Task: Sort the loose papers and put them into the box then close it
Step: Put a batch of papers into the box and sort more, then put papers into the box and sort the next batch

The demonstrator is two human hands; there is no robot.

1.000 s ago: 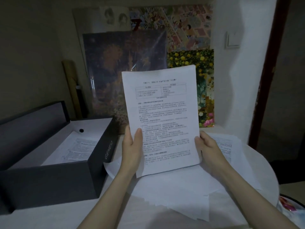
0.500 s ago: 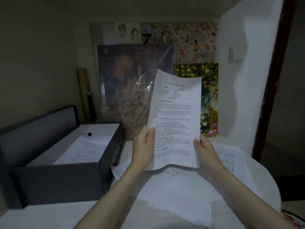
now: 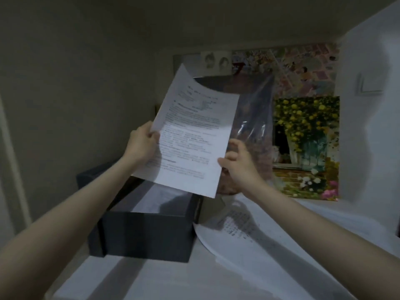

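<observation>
- Printed sheet [image 3: 190,139]: white, black text, held in the air above the open box, tilted with its top edge toward 11 o'clock and its upper corner curling.
- Left hand [image 3: 141,146]: at the sheet's 9 o'clock edge, fingers curled round that edge, gripping it.
- Right hand [image 3: 239,163]: at the sheet's 4 o'clock edge, thumb on the front, fingers bent behind; pinching the paper.
- Box [image 3: 147,237]: dark grey, lid up at its 10 o'clock side, standing on the table [image 3: 151,280] directly below the sheet; white printed paper lies inside.
- Loose papers [image 3: 259,241]: white sheets spread on the table at 3 o'clock from the box, one edge touching its side.
- Flower picture [image 3: 307,146]: yellow blooms, leaning against the wall at 3 o'clock from the held sheet.
- Light switch [image 3: 368,83]: on the white wall, 2 o'clock.
</observation>
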